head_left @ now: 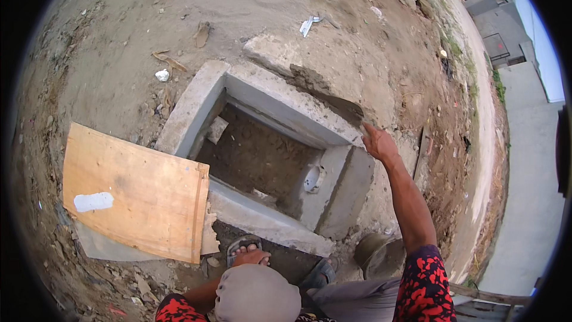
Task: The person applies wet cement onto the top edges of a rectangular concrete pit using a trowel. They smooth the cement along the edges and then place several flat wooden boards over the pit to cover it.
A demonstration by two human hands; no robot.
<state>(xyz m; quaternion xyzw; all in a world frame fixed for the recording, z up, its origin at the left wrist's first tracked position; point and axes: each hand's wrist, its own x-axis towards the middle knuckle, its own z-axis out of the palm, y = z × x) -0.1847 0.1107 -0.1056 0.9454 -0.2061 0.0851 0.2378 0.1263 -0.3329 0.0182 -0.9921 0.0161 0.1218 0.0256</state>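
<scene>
My right hand (378,142) reaches to the far right corner of an open concrete pit (244,76). Its fingers are bent at a dark, thin edge, perhaps a tool, beside a strip of darker material (313,83); what they grip is unclear. My left hand (253,257) is low, by my sandalled foot (235,244), partly hidden behind a rounded grey cloth shape (256,295), so its fingers are unclear. Inside the pit are dirt, a small block (216,130) and a white pipe opening (311,179) in the right wall.
A plywood sheet (134,194) lies over the pit's near left side. A bucket (378,256) stands by my right leg. Rubble, litter (308,24) and a long strip (423,152) lie on the dirt. A pale path and grey concrete wall (518,185) run along the right.
</scene>
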